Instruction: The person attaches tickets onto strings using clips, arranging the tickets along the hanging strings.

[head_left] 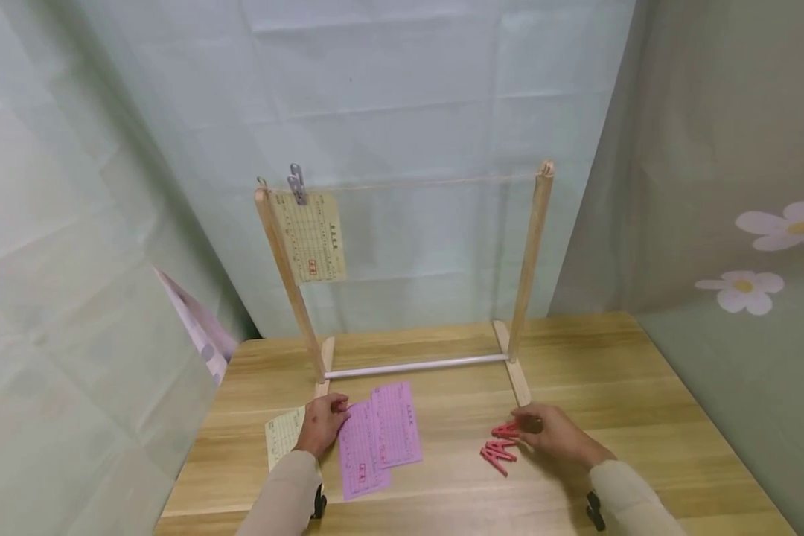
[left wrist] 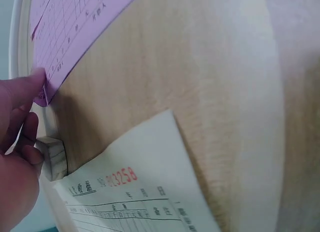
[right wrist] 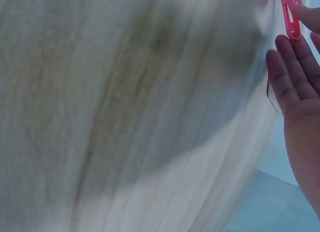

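Note:
My left hand [head_left: 321,426] pinches the upper left corner of a purple printed slip [head_left: 362,454], and in the left wrist view that corner [left wrist: 45,94] bends up between thumb and finger. A second purple slip [head_left: 398,426] overlaps it on the right. Partly hidden under my left forearm lies a pale yellow slip [head_left: 283,438], its red number showing in the left wrist view. At the right, my right hand [head_left: 557,435] pinches a red clothespin [right wrist: 291,16] between thumb and fingertips. Other red clothespins [head_left: 494,460] lie just beside it on the table.
Behind the slips stands a wooden frame with a left post [head_left: 288,275], a right post [head_left: 531,253] and a white bottom bar [head_left: 415,366]. A metal clip [head_left: 298,186] holds a yellow slip [head_left: 320,242] on its string [head_left: 415,183]. Cloth walls [head_left: 409,112] surround the wooden table [head_left: 442,491].

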The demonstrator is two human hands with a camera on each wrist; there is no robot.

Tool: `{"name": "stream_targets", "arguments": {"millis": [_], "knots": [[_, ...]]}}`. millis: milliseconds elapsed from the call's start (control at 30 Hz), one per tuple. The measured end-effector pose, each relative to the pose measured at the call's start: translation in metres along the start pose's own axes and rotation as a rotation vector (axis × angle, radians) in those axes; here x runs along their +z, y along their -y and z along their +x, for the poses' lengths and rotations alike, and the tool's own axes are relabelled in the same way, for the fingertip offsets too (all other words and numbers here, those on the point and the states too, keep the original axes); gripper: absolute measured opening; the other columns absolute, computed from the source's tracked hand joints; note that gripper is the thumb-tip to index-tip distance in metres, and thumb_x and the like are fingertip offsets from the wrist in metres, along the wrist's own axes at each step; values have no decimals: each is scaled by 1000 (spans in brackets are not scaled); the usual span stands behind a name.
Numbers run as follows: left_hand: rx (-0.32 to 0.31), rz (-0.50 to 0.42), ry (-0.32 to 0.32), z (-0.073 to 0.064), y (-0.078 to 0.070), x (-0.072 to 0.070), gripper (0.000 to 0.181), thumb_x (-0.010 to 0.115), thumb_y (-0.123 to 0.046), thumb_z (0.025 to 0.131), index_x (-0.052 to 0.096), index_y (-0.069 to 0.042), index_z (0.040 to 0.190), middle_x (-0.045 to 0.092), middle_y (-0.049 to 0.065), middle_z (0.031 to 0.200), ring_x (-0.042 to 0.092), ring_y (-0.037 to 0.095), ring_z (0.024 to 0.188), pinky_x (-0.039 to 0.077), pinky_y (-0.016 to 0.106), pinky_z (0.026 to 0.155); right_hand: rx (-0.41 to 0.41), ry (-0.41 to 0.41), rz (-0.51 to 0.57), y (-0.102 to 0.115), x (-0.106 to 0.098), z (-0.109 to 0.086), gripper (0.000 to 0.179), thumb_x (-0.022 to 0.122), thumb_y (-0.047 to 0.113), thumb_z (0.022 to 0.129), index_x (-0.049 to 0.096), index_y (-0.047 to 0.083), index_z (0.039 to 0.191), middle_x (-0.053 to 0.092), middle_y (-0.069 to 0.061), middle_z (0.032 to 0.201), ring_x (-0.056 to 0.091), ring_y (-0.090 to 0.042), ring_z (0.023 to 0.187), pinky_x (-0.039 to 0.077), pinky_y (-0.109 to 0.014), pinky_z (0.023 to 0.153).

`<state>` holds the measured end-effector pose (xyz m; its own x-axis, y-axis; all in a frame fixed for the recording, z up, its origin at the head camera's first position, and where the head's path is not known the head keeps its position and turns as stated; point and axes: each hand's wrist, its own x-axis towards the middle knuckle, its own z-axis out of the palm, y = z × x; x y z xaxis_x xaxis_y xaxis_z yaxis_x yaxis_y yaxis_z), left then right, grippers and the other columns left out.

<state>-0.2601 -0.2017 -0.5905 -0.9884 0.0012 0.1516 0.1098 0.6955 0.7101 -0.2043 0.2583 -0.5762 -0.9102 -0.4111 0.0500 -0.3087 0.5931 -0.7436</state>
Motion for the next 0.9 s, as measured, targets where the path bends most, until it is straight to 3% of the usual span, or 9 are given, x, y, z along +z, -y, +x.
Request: {"name": "stream_targets", "arguments": {"millis": [133, 267, 433, 633, 900], "knots": [[20, 9, -9, -3, 0, -2, 19, 77, 9, 79, 73, 5, 98, 70, 6, 79, 64, 17, 74, 53, 31, 69, -6, -27, 46, 3, -2, 5, 39, 76, -2, 83, 64, -9, 120, 71, -14, 105, 68, -29, 96, 57, -32, 82], [24, -2, 26, -2, -4, -10, 17, 74, 9, 83, 73, 5, 99, 69, 5, 81, 63, 17, 77, 52, 31, 70, -30, -71, 65, 7, -7, 8, 38, 73, -4, 85, 62, -12, 120, 70, -16, 105, 68, -27, 95, 57, -30, 80], [41, -47, 75, 6, -13, -29, 17, 73, 10, 84, 72, 6, 100, 68, 5, 82, 62, 18, 79, 52, 27, 67, -61, -144, 122, 15, -20, 13, 37, 71, -6, 87, 61, -16, 121, 69, -22, 106, 68, -31, 95, 57, -34, 82], [55, -40, 109, 17, -27, -52, 18, 74, 4, 86, 72, 5, 104, 70, 10, 86, 66, 21, 85, 54, 30, 72, -54, -169, 171, 27, -35, 21, 41, 74, -3, 87, 59, -17, 123, 69, -20, 106, 68, -26, 94, 56, -26, 79], [160, -58, 102, 25, -42, -72, 18, 74, 4, 86, 72, 3, 105, 72, 11, 90, 67, 23, 84, 55, 27, 69, -121, -174, 154, 41, -46, 33, 40, 74, -2, 87, 60, -14, 123, 70, -22, 106, 69, -30, 96, 56, -23, 79]]}}
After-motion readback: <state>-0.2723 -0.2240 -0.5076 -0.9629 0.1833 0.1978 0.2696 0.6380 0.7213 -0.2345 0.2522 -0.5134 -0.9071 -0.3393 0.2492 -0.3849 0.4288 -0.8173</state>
